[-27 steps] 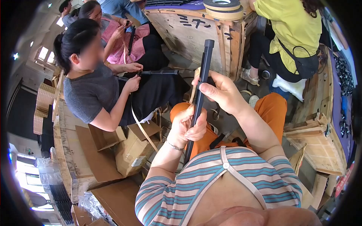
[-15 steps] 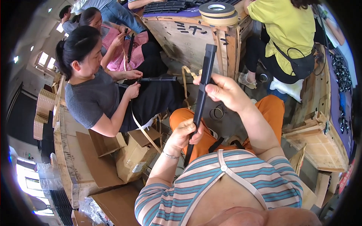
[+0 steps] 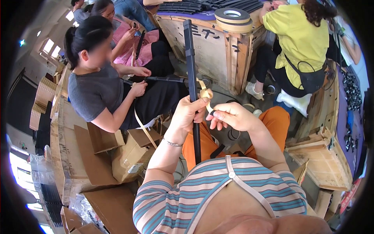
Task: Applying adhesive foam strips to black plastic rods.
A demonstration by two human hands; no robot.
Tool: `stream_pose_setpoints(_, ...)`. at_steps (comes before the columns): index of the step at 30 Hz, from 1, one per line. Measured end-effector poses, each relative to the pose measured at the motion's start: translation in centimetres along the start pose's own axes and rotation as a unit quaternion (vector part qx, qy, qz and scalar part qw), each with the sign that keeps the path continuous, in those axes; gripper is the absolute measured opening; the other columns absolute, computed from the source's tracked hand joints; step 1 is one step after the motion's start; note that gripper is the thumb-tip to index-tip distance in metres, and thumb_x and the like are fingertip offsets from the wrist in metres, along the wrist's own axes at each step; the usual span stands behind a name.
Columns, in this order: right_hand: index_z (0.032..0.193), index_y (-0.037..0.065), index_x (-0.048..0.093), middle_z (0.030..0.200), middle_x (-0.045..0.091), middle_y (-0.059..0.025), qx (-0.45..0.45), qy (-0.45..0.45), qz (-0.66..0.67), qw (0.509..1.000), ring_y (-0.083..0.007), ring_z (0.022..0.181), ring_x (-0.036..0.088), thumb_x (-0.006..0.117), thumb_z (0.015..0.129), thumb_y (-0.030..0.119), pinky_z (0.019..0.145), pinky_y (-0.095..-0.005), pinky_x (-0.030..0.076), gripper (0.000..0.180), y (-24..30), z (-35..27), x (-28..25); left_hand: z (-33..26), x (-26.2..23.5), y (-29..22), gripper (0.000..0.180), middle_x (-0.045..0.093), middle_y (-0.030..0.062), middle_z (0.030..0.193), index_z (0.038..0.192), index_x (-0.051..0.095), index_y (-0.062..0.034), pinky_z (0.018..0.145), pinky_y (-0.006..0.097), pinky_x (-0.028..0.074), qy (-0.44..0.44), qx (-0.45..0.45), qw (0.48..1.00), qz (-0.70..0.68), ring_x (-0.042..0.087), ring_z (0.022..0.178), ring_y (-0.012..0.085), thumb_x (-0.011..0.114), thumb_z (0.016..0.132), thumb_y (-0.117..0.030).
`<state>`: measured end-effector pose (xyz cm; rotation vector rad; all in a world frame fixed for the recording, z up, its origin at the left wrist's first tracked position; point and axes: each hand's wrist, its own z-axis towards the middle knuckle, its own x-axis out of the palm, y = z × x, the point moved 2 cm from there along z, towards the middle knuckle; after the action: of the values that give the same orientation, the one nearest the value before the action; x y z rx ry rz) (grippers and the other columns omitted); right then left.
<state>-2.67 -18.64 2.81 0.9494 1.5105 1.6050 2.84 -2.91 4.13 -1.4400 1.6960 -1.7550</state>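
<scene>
In the head view, the left hand is gripping a long black bar, which is standing nearly upright over the orange trousers, right in front of the striped top. Just beside it, the right hand is pinching a curling tan strip! Over on the left, a grey-shirted co-worker is sitting, while tape rolls are resting atop a wooden crate.
</scene>
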Motion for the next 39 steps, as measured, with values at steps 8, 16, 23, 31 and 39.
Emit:
stream_pose_setpoints(8, 0.078, -0.003, 0.057, 0.105, 0.049, -0.0106, -0.232, -0.075, -0.046, 0.969, -0.0092, 0.061, 0.054, 0.056, 0.084, 0.003, 0.058, -0.0215, 0.046, 0.010, 0.6, -0.8, 0.2, 0.1, 1.3, 2.0, 0.014, 0.043, -0.0022, 0.052, 0.077, 0.053, -0.0039, 0.035, 0.020, 0.023, 0.001, -0.004, 0.999, 0.037, 0.034, 0.038, 0.0043, 0.064, 0.081, -0.010)
stream_pose_setpoints(16, 0.083, 0.001, 0.052, 0.067, 0.045, 0.0013, -0.202, -0.168, -0.046, 0.964, -0.0035, 0.052, 0.038, 0.046, 0.093, 0.018, 0.047, -0.0181, 0.030, 0.021, 1.2, -0.7, -2.8, -0.4, 2.3, 2.7, 0.021, 0.044, 0.0023, 0.069, 0.094, 0.046, -0.0038, 0.046, 0.023, 0.030, 0.085, -0.011, 0.996, -0.040, 0.038, 0.052, 0.0095, 0.042, 0.090, -0.024)
stream_pose_setpoints(23, 0.080, 0.001, 0.049, 0.064, 0.040, -0.0023, -0.232, -0.214, -0.195, 0.929, -0.0086, 0.056, 0.035, 0.052, 0.089, 0.012, 0.051, -0.0236, 0.032, 0.015, 2.3, -0.1, -2.9, -1.1, 2.2, 2.6, 0.019, 0.043, 0.0027, 0.068, 0.093, 0.045, -0.0035, 0.045, 0.021, 0.030, 0.076, 0.019, 0.996, 0.043, 0.036, 0.051, 0.0086, 0.038, 0.094, -0.021)
stream_pose_setpoints(31, 0.076, 0.002, 0.050, 0.063, 0.039, 0.0009, -0.218, -0.179, -0.130, 0.951, -0.0055, 0.057, 0.033, 0.054, 0.089, 0.013, 0.050, -0.0220, 0.030, 0.018, 1.9, 0.5, -1.9, -1.5, 2.0, 2.5, 0.020, 0.042, 0.0022, 0.068, 0.093, 0.045, -0.0031, 0.045, 0.020, 0.031, 0.079, 0.035, 0.995, 0.056, 0.037, 0.051, 0.0077, 0.038, 0.095, -0.021)
stream_pose_setpoints(39, 0.076, 0.002, 0.051, 0.063, 0.039, 0.0006, -0.222, -0.189, -0.145, 0.946, -0.0055, 0.056, 0.034, 0.056, 0.088, 0.013, 0.049, -0.0217, 0.030, 0.017, 1.8, 0.6, -1.7, -1.5, 2.0, 2.5, 0.020, 0.043, 0.0034, 0.069, 0.093, 0.045, -0.0037, 0.048, 0.021, 0.029, 0.071, 0.031, 0.995, 0.062, 0.036, 0.053, 0.0093, 0.039, 0.094, -0.023)
